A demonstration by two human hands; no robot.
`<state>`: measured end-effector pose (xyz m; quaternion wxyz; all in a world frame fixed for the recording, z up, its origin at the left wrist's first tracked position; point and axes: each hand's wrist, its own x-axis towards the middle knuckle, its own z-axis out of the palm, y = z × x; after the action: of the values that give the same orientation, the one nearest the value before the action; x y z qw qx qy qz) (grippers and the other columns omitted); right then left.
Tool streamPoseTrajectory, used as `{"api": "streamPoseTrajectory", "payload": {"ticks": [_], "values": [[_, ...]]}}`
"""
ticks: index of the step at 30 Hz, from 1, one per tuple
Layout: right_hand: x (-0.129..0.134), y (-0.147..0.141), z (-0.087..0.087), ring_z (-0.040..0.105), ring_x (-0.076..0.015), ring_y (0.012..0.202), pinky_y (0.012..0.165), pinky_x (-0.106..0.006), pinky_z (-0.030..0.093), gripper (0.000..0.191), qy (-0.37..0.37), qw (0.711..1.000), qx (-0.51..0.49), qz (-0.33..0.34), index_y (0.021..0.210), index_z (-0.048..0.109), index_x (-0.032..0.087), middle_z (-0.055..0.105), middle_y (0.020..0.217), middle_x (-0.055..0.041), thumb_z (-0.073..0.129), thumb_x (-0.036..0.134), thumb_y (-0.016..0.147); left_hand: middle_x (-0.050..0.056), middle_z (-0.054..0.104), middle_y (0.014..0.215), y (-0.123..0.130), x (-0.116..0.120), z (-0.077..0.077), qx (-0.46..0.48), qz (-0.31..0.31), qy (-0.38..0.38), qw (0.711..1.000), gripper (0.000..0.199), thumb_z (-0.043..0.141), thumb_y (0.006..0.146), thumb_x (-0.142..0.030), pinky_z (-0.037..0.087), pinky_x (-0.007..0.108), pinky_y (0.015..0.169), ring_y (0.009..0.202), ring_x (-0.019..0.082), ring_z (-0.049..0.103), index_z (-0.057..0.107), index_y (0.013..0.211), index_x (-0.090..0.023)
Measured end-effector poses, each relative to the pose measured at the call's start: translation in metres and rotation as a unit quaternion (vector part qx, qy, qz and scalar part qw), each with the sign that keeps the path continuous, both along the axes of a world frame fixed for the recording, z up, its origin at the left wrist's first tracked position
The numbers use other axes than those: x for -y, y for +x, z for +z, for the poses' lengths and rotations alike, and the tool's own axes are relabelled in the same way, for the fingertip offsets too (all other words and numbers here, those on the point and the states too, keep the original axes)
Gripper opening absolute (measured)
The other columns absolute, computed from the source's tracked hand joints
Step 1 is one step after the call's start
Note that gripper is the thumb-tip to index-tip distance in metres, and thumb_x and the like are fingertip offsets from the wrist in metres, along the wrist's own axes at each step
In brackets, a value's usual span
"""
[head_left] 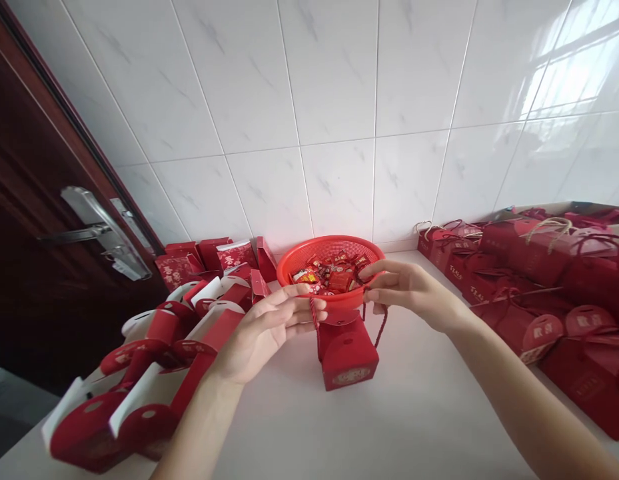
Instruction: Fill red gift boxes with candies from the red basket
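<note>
A small red box (350, 357) with a pale emblem on its front stands on the white table, its top flaps folded together. A twisted red cord (382, 327) runs from the box on both sides. My left hand (272, 323) is at the box's left, fingers closed round the cord there. At the right, my right hand (406, 293) pinches the cord between thumb and fingers. Just behind the box sits a red plastic basket (339, 245) holding wrapped candies (339, 273).
Several open red boxes (149, 420) stand at the left, with red packets (236, 255) behind them. Closed red boxes with cords (519, 327) crowd the right side. A tiled wall (334, 173) rises behind, and a dark door (44, 200) is at the left.
</note>
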<state>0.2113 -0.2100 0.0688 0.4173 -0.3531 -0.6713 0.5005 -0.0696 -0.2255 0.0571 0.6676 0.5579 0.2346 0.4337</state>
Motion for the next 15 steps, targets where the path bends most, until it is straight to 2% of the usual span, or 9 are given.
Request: {"api": "streamPoseTrajectory", "payload": {"ticks": [3,6,8,11,15], "values": [[0.004,-0.003,0.003,0.07,-0.0212,0.078,0.078,-0.038,0.055,0.034,0.001,0.999,-0.053,-0.003,0.108,0.065,0.019,0.073,0.085,-0.0052,0.076,0.036,0.08,0.012,0.071,0.12,0.021,-0.001,0.016,-0.059,0.027,0.031,0.997,0.038,0.07,0.086,-0.035,0.05,0.045,0.1,0.114,0.03,0.066,0.065,0.12,-0.02],[0.008,-0.008,0.003,0.072,-0.0239,0.091,0.086,-0.04,0.054,0.033,-0.001,0.998,-0.064,-0.001,0.11,0.064,0.02,0.075,0.093,-0.0063,0.074,0.033,0.082,0.011,0.07,0.126,0.041,-0.005,0.024,-0.136,0.055,0.091,0.985,0.041,0.067,0.088,-0.033,0.046,0.048,0.108,0.125,0.031,0.061,0.064,0.127,-0.022],[0.009,-0.01,0.002,0.072,-0.0241,0.096,0.089,-0.04,0.053,0.032,0.004,0.998,-0.064,-0.008,0.111,0.063,0.021,0.075,0.096,-0.0064,0.074,0.031,0.082,0.009,0.069,0.13,0.051,-0.009,0.024,-0.191,0.08,0.136,0.969,0.042,0.063,0.089,-0.028,0.044,0.046,0.111,0.13,0.03,0.057,0.063,0.131,-0.023],[0.009,-0.011,0.002,0.072,-0.0233,0.095,0.088,-0.039,0.053,0.033,0.014,0.997,-0.066,-0.026,0.112,0.062,0.022,0.075,0.095,-0.0053,0.073,0.028,0.082,0.005,0.067,0.135,0.062,-0.015,0.021,-0.252,0.122,0.201,0.939,0.045,0.055,0.091,-0.02,0.047,0.042,0.11,0.133,0.027,0.056,0.062,0.135,-0.026],[0.007,-0.011,0.001,0.071,-0.0221,0.091,0.082,-0.036,0.053,0.032,0.024,0.997,-0.069,-0.033,0.114,0.061,0.022,0.073,0.086,-0.0024,0.07,0.026,0.083,0.004,0.068,0.132,0.072,-0.02,0.011,-0.285,0.166,0.324,0.887,0.043,0.048,0.094,-0.018,0.051,0.039,0.107,0.128,0.023,0.06,0.064,0.133,-0.025]]}}
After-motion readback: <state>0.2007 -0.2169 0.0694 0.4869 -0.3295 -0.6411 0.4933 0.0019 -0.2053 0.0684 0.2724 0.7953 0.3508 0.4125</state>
